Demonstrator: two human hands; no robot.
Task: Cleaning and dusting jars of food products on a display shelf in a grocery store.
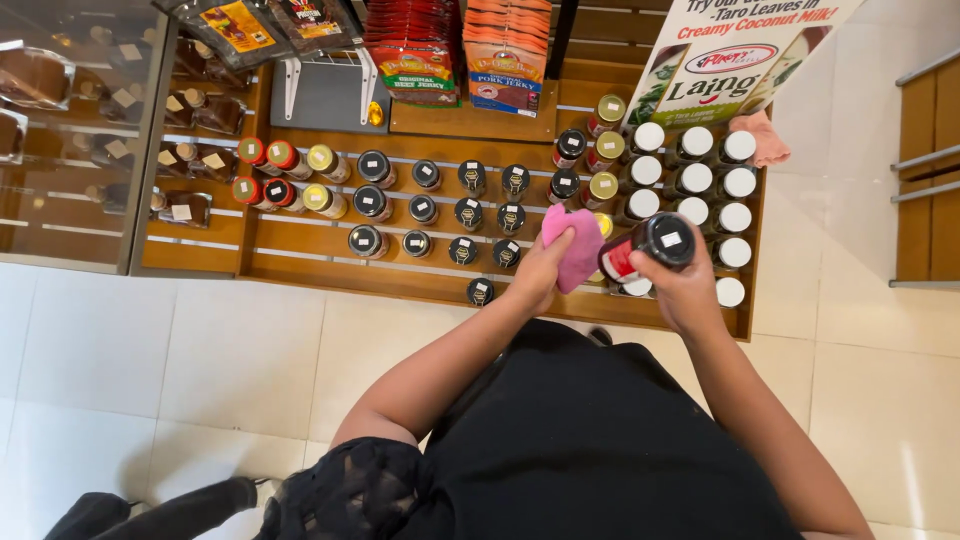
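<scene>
Jar (pixel 648 247) with black lid is being held above the wooden shelf (pixel 330 272), right hand (pixel 682 288) wrapping closed around it. Left hand (pixel 537 272) is pinching a pink cloth (pixel 573 243) against it. Risk: wiping pressure is likely loosening the one-handed hold, dropping it onto the standing jars (pixel 470 215).

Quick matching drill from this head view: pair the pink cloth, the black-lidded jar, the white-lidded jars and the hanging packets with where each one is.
1 pink cloth
2 black-lidded jar
3 white-lidded jars
4 hanging packets

a in the right hand
b above the shelf, at the top
c in the left hand
d right end of the shelf

Pairs: 1-c, 2-a, 3-d, 4-b
</scene>
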